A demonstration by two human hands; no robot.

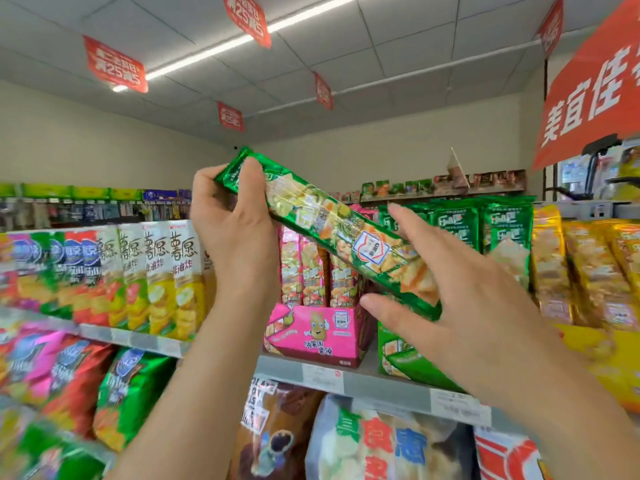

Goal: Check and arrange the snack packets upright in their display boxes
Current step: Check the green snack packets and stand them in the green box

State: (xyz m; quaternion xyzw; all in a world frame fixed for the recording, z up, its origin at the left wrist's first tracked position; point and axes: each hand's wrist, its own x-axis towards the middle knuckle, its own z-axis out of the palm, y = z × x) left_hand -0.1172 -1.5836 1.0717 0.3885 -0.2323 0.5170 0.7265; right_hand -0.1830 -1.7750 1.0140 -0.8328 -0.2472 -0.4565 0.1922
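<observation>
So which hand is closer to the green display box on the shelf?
Right. The right hand is just above the green display box, at the lower end of the green packet; the left hand grips its top end, higher and further left.

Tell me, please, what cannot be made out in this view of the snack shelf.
Head view:
- green display box: mostly hidden behind the right hand.
- price labels: blurred, unreadable.
- green packet: top end covered by the left hand; small print blurred.
</observation>
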